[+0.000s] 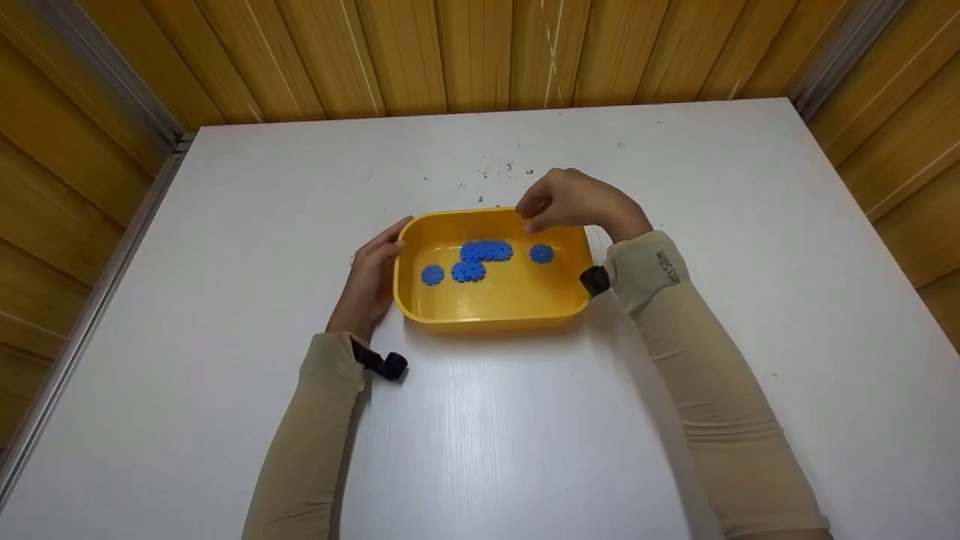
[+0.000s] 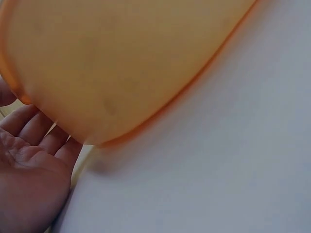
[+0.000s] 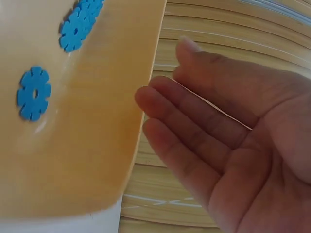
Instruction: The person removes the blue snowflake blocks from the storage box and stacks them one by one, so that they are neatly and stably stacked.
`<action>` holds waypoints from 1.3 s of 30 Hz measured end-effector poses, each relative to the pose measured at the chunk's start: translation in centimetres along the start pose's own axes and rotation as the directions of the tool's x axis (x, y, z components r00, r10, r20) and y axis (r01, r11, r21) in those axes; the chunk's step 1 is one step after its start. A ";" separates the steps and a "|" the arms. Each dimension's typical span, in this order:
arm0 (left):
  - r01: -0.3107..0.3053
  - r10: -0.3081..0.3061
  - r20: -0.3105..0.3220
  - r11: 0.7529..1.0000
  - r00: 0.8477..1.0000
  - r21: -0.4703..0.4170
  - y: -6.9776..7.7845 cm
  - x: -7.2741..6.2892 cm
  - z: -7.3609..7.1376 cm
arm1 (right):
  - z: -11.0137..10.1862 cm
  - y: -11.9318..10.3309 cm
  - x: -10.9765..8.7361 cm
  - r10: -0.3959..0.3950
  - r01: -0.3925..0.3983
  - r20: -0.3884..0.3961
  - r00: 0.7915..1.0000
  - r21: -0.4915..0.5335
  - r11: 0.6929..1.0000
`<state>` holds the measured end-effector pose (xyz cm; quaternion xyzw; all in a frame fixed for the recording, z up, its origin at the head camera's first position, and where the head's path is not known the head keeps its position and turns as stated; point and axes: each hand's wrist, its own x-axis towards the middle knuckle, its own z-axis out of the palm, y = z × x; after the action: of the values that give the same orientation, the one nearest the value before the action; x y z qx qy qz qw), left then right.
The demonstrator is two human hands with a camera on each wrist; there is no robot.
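Observation:
A yellow plastic tub [image 1: 525,304] sits on the white table with several blue notched discs inside. My left hand [image 1: 371,277] grips its left end, thumb at the rim and fingers along the outer wall; the left wrist view shows the tub's side [image 2: 121,63]. Over the far right corner, my right hand [image 1: 574,201] hovers with loosely bent fingers and nothing held. Nearest to it lies a single blue disc [image 1: 541,253]. Another single disc [image 1: 433,274] lies at the left, and overlapping discs [image 1: 486,250] form a cluster between them.
The white table [image 1: 465,435] extends around the tub, with small dark marks beyond its far side. Yellow slatted panels [image 1: 472,60] stand along the back and both sides. A black wrist camera [image 1: 595,280] sits near the tub's right wall.

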<state>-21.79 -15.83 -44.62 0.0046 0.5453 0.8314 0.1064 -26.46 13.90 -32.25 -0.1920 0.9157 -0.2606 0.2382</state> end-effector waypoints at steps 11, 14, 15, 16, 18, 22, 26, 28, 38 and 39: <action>-0.013 0.013 0.001 1.000 1.000 -0.005 0.0 0.1 0.0 | 2.0 -1.5 2.2 0.078 -0.073 0.095 0.992 -0.055 0.996; -0.021 0.021 0.007 1.000 1.000 -0.011 0.0 0.1 0.1 | 2.6 -1.6 2.5 0.065 -0.058 0.104 0.992 -0.075 0.995; -0.023 0.023 0.008 1.000 1.000 -0.011 0.0 0.1 0.1 | 2.8 -1.7 2.6 0.067 -0.058 0.104 0.992 -0.083 0.995; -0.023 0.023 0.007 1.000 1.000 -0.014 0.0 0.1 0.1 | 3.0 -1.7 2.7 0.068 -0.059 0.105 0.992 -0.091 0.994; -0.022 0.022 0.001 1.000 1.000 -0.017 0.0 0.0 0.1 | 3.4 -1.7 2.8 0.081 -0.070 0.108 0.991 -0.101 0.992; -0.022 0.022 -0.007 1.000 1.000 0.004 0.0 0.0 0.0 | 4.1 -1.7 3.1 0.087 -0.074 0.114 0.990 -0.115 0.991; -0.035 0.036 -0.011 0.998 0.999 0.046 0.0 0.0 0.0 | 4.5 -1.6 3.3 0.070 -0.056 0.112 0.991 -0.127 0.990; -0.041 0.042 -0.014 0.997 0.999 0.063 0.1 0.0 -0.1 | 4.6 -1.7 3.3 0.055 -0.041 0.102 0.993 -0.143 0.989; -0.049 0.050 -0.013 0.997 0.999 0.060 0.1 -0.1 -0.1 | 5.9 -1.7 3.1 0.019 -0.013 0.022 1.000 -0.233 0.972; -0.047 0.048 -0.013 0.997 0.999 0.058 0.1 -0.1 -0.1 | 6.1 -1.7 3.1 0.012 -0.008 0.016 1.000 -0.241 0.970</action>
<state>-21.72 -15.97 -44.60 0.0148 0.5696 0.8177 0.0824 -25.34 8.77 -36.93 -0.2172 0.9394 -0.1446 0.2224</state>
